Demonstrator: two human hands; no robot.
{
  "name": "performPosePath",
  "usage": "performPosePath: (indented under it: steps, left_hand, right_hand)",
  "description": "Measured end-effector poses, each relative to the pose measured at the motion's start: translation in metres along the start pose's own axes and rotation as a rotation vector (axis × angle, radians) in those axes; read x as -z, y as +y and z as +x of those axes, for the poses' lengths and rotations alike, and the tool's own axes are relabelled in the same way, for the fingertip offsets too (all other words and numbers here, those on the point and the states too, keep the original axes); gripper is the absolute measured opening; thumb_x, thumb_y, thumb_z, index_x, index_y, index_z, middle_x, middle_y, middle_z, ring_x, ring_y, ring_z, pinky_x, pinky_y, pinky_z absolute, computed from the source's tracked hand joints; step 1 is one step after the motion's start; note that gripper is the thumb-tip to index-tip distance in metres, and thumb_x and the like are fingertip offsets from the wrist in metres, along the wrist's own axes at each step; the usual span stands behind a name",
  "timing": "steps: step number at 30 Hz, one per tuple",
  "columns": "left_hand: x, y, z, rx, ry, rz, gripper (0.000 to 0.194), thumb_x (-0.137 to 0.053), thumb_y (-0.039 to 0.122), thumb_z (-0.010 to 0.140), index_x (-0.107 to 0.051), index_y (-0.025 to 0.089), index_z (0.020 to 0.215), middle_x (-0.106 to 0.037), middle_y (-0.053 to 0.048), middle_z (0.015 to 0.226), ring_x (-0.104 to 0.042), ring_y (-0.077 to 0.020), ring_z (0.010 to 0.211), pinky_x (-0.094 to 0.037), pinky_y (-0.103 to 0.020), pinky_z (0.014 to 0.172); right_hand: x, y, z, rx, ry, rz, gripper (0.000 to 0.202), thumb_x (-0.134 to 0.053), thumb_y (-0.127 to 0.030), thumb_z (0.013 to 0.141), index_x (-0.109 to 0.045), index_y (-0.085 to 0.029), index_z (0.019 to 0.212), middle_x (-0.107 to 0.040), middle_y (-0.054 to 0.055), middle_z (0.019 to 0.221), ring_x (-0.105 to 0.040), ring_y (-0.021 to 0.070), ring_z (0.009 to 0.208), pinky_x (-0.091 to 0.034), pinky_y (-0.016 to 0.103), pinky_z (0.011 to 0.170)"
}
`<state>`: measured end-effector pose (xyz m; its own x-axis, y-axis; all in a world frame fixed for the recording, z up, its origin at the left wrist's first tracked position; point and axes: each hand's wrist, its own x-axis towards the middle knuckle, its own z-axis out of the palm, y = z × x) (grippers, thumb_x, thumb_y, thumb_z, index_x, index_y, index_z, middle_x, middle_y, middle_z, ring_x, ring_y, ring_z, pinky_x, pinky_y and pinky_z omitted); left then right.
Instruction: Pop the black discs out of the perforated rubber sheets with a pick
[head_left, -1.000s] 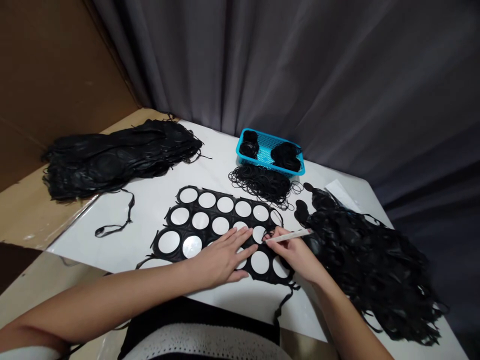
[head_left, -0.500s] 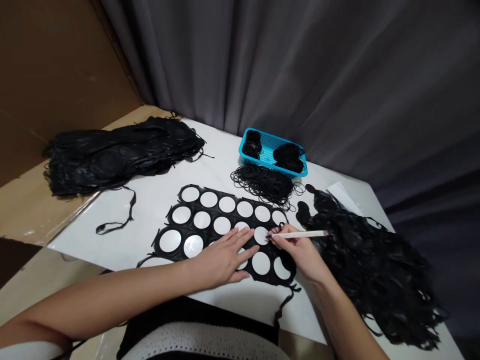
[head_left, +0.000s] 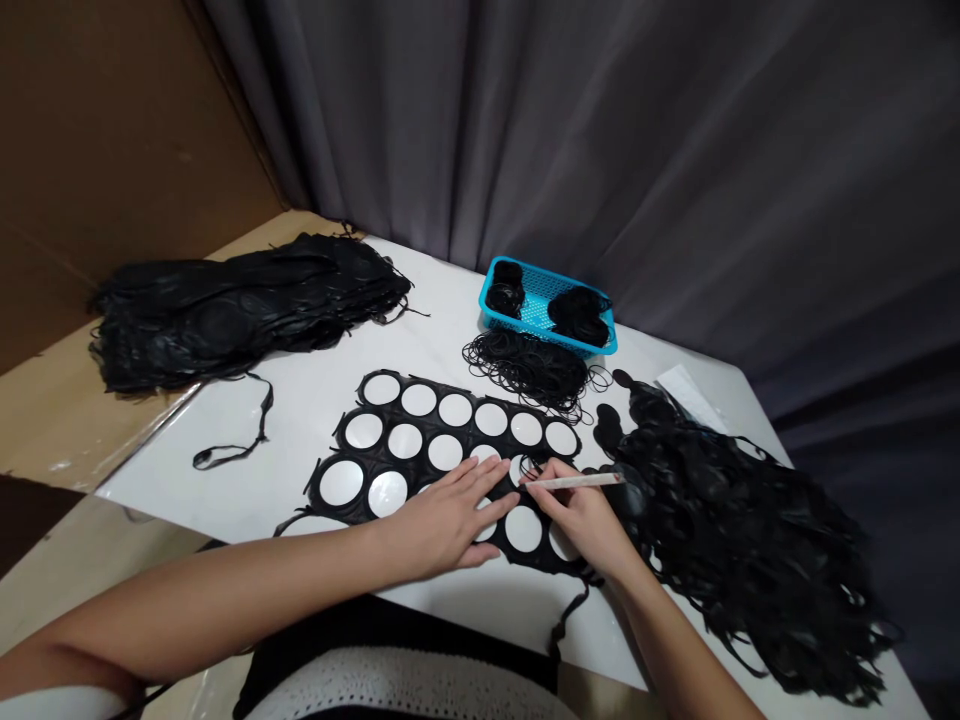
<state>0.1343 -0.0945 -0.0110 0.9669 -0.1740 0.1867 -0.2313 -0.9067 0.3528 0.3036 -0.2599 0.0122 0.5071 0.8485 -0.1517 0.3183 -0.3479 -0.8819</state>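
A black rubber-like sheet (head_left: 465, 440) with rows of round holes lies on the white table surface, which shows through the holes. My left hand (head_left: 446, 515) rests flat on the sheet with its fingers stretched out. In my right hand (head_left: 576, 508) is a white pen-like tool (head_left: 581, 481), pinched near its tip. That tip is at the edge of a hole just right of my left fingertips. A thin black ring or loop (head_left: 529, 465) shows by the right fingers; whether it is attached to the sheet I cannot tell.
A blue basket (head_left: 489, 317) at the back holds black rings, with a heap of thin black rings (head_left: 525, 365) before it. Black scraps (head_left: 750, 540) pile up at right. A stack of black sheets (head_left: 240, 310) lies at left, near a black strip (head_left: 262, 415).
My right hand has moved slightly left and down with the tool, from the right edge of a hole to its lower side. The left hand has stayed in place.
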Motion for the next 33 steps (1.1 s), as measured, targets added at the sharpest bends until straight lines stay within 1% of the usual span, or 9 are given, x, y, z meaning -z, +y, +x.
performPosePath:
  steps: [7, 13, 17, 19, 21, 24, 28, 30, 33]
  left_hand:
    - [-0.002, 0.0, -0.002, 0.015, -0.006, -0.015, 0.073, -0.07, 0.044, 0.09, -0.038, 0.018, 0.151, -0.019, -0.019, 0.164, -0.02, -0.0352, 0.151, -0.022, -0.05, 0.122]
    - [0.001, 0.001, -0.001, 0.089, -0.045, -0.004, 0.071, -0.073, 0.045, 0.087, -0.045, 0.024, 0.148, -0.012, -0.019, 0.165, -0.01, -0.0482, 0.15, -0.02, -0.064, 0.117]
    - [0.003, 0.003, 0.001, 0.096, -0.07, -0.007, 0.071, -0.073, 0.046, 0.087, -0.045, 0.025, 0.149, -0.013, -0.019, 0.165, -0.01, -0.0493, 0.149, -0.021, -0.065, 0.116]
    - [0.005, 0.003, 0.001, 0.09, -0.072, -0.009, 0.069, -0.072, 0.047, 0.089, -0.046, 0.024, 0.148, -0.013, -0.02, 0.165, -0.01, -0.0495, 0.149, -0.021, -0.065, 0.116]
    - [0.009, 0.002, -0.001, 0.071, -0.067, -0.02, 0.069, -0.069, 0.051, 0.09, -0.045, 0.024, 0.149, -0.012, -0.019, 0.165, -0.012, -0.0476, 0.149, -0.022, -0.063, 0.117]
    - [0.02, -0.003, -0.01, 0.061, -0.062, -0.024, 0.074, -0.062, 0.057, 0.093, -0.038, 0.021, 0.153, -0.02, -0.021, 0.163, -0.018, -0.042, 0.15, -0.023, -0.058, 0.119]
    - [0.032, -0.015, -0.03, 0.094, -0.018, 0.015, 0.062, -0.056, 0.052, 0.099, -0.045, 0.014, 0.147, -0.035, -0.02, 0.157, -0.029, -0.0335, 0.149, -0.022, -0.049, 0.122]
    - [0.032, -0.019, -0.04, 0.08, -0.004, 0.021, 0.056, -0.057, 0.048, 0.099, -0.048, 0.017, 0.145, -0.036, -0.017, 0.158, -0.03, -0.0315, 0.149, -0.022, -0.046, 0.123]
    - [0.028, -0.023, -0.049, 0.059, 0.002, 0.022, 0.06, -0.059, 0.046, 0.098, -0.043, 0.02, 0.15, -0.03, -0.015, 0.161, -0.027, -0.0314, 0.15, -0.023, -0.046, 0.123]
  right_hand:
    - [-0.003, -0.003, -0.004, 0.06, 0.002, -0.109, 0.026, -0.053, -0.037, 0.097, -0.049, -0.024, 0.076, -0.064, 0.002, 0.085, -0.06, 0.0212, 0.084, -0.046, 0.032, 0.079]
    - [-0.013, 0.004, -0.009, 0.378, 0.087, -0.483, 0.016, -0.046, -0.019, 0.094, -0.06, -0.025, 0.094, -0.069, 0.009, 0.097, -0.063, 0.0269, 0.093, -0.051, 0.038, 0.081]
    - [0.026, 0.014, 0.014, 0.347, 0.338, -0.566, 0.02, -0.039, -0.023, 0.096, -0.059, -0.023, 0.097, -0.066, 0.014, 0.102, -0.059, 0.0307, 0.101, -0.046, 0.046, 0.091]
    - [0.052, 0.017, 0.03, 0.236, 0.567, -0.604, 0.018, -0.041, -0.029, 0.096, -0.055, -0.023, 0.087, -0.065, 0.013, 0.09, -0.059, 0.0295, 0.089, -0.046, 0.044, 0.083]
    - [0.067, 0.015, 0.042, 0.128, 0.666, -0.586, 0.02, -0.047, -0.037, 0.093, -0.052, -0.024, 0.079, -0.064, 0.009, 0.078, -0.058, 0.026, 0.074, -0.046, 0.039, 0.074]
    - [0.06, 0.006, 0.052, 0.021, 0.514, -0.329, 0.028, -0.057, -0.048, 0.087, -0.051, -0.025, 0.073, -0.065, 0.005, 0.072, -0.056, 0.0222, 0.063, -0.046, 0.034, 0.064]
    - [0.016, -0.011, 0.051, -0.119, 0.186, 0.204, 0.037, -0.067, -0.057, 0.079, -0.048, -0.025, 0.076, -0.071, 0.005, 0.084, -0.062, 0.02, 0.064, -0.048, 0.031, 0.057]
    - [-0.006, -0.019, 0.047, -0.147, 0.04, 0.297, 0.036, -0.067, -0.056, 0.081, -0.048, -0.025, 0.079, -0.07, 0.004, 0.083, -0.062, 0.0186, 0.063, -0.048, 0.029, 0.058]
    - [-0.026, -0.027, 0.039, -0.091, -0.104, 0.248, 0.028, -0.061, -0.048, 0.088, -0.051, -0.024, 0.08, -0.068, 0.003, 0.083, -0.061, 0.0179, 0.068, -0.048, 0.03, 0.065]
